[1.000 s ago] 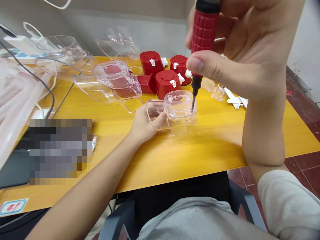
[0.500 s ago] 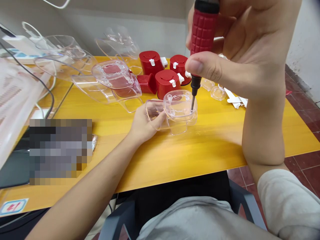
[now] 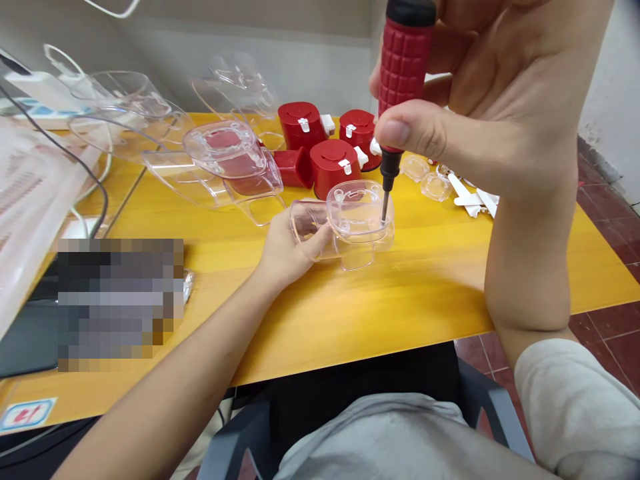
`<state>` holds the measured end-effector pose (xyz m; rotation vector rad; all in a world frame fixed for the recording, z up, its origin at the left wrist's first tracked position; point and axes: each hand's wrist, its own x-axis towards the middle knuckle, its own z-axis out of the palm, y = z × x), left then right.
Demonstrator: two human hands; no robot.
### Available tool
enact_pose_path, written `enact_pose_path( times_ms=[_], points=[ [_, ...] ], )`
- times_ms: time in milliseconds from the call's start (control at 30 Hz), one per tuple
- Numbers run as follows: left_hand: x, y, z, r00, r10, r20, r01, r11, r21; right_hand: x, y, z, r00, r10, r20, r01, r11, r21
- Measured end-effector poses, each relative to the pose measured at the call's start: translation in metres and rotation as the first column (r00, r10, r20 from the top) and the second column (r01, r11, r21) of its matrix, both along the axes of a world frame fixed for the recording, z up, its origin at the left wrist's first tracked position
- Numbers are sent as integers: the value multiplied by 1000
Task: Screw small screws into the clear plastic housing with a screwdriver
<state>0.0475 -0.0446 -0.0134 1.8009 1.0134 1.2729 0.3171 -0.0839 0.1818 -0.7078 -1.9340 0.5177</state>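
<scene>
In the head view, our right hand [image 3: 493, 113] grips a red-handled screwdriver [image 3: 403, 70] at upper right, its tip at a clear plastic housing [image 3: 358, 230] mid-frame. Our left hand [image 3: 286, 250] clasps the housing's left side. Behind, red containers [image 3: 334, 172] stand on the table [image 3: 380, 310].

2 bare forearms reach forward from the wearer. The left forearm [image 3: 175, 373] slants low from the bottom left toward the middle, ending in the left hand [image 3: 285, 250], held low in a grip, its thumb [image 3: 316, 245] pointing right and its fingers partly hidden. The right forearm [image 3: 527, 267] stands upright above a bent elbow. The right hand [image 3: 500, 100] is raised high, palm facing left, fingers [image 3: 453, 50] curled, thumb stretched left with its nail showing.
</scene>
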Motion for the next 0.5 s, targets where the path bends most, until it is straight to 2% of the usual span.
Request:
enact_pose_path(
  times_ms=[167, 267, 333, 433, 500],
  points=[
    [0, -1, 2, 999, -11, -31, 10, 999, -35, -6, 3, -8, 998, -61, -4, 61, 990, 130],
    [0, 0, 0, 1000, 7, -24, -8, 999, -31, -7, -6, -8, 999, 43, -8, -41, 978, 207],
    [-1, 1, -2, 1000, 14, -26, -15, 999, -32, -6, -10, -5, 995, 97, 9, -97, 985, 145],
    [-3, 2, -5, 999, -2, -45, 0, 999, -52, -2, -10, 1, 998, 59, -2, -59, 998, 35],
    [-3, 1, -5, 999, -8, -47, 5, 999, -52, 1, -6, 1, 999, 52, 9, -52, 997, 50]
  ],
)
